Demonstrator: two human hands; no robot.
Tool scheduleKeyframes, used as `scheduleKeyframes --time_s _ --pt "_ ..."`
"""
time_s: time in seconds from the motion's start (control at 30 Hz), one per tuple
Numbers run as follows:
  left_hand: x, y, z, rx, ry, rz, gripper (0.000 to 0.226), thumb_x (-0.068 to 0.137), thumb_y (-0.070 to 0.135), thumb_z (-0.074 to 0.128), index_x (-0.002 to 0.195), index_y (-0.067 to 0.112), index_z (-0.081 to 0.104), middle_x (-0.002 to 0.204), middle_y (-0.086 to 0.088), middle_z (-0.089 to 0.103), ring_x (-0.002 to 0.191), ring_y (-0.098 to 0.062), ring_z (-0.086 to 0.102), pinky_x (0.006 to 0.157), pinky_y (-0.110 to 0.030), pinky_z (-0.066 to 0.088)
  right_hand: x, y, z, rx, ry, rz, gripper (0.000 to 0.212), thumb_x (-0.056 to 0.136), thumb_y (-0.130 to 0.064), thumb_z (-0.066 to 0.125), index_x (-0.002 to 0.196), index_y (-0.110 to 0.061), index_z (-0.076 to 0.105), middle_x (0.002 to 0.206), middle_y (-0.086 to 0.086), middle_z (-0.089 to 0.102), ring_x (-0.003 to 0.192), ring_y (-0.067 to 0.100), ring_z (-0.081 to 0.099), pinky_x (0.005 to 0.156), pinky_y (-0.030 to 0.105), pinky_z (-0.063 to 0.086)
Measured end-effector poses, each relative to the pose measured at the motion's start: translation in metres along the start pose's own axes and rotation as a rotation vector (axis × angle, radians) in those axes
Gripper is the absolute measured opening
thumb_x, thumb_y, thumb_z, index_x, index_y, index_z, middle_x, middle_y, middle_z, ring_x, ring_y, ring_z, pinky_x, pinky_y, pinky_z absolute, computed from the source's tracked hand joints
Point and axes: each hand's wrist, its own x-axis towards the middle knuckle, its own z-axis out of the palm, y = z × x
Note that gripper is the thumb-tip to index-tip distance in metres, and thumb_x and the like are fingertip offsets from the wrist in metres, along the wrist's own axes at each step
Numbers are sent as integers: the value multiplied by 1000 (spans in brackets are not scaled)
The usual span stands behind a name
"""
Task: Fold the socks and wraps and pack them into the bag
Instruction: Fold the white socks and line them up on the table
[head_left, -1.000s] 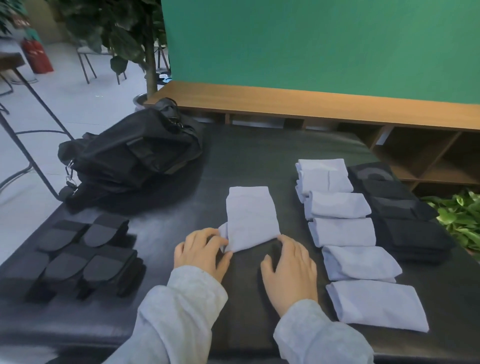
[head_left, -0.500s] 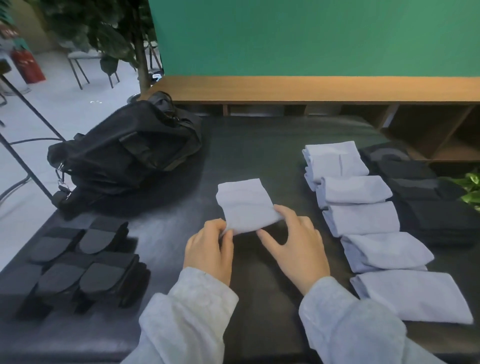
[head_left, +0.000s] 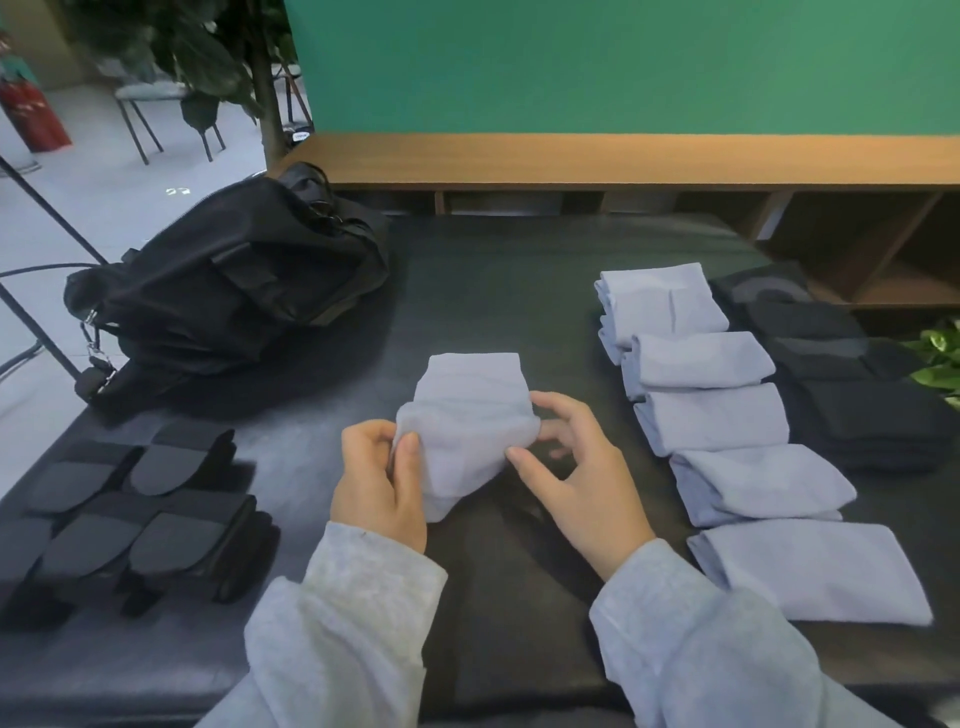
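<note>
Hands met over the dark table (head_left: 493, 291): the left hand (head_left: 376, 483) pinched the pale lilac folded sock (head_left: 462, 436) by its left edge, the right hand (head_left: 576, 467) gripped its right side, lifting its near end, black fabric bag (head_left: 228, 286) lying far-left.

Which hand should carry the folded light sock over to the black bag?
Probably the left hand. It already grips the pale blue folded sock and is on the same side as the black fabric bag. The right hand would need to cross over.
</note>
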Motion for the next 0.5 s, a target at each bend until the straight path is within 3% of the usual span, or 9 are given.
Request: scheduleKeyframes --time_s 0.13,0.27,0.37,0.5 --pt "1 -1 3 -32 17 -24 18 91 25 52 99 20 36 81 12 50 71 -2 51 59 -11 35 -1 2 1 44 36 -32 38 88 -19 63 101 -45 39 88 -9 59 84 10 59 78 20 49" --pt "1 -7 5 -18 -15 45 21 90 22 54 90 37 39 75 15 53 63 -5 52 57 -14 36 1 4 2 5 68 -96 32 92 -15 56 85 -43 44 86 -11 50 72 18 56 66 33 52" --pt "0 -10 4 55 -24 166 32 89 9 54 78 39 51 53 12 42 49 -3 43 50 -8 34 1 4 3 5 83 -133 33 92 -7 54 80 -37 48 89 -14 50 72 10 53 55 21 49" --pt "-2 -13 3 62 -34 204 30 85 -4 55 85 25 64 68 18 48 63 7 50 61 0 34 -3 4 1 -84 29 -154 11 91 -13 57 99 -17 63 94 -18 56 85 -3 53 74 6 39"
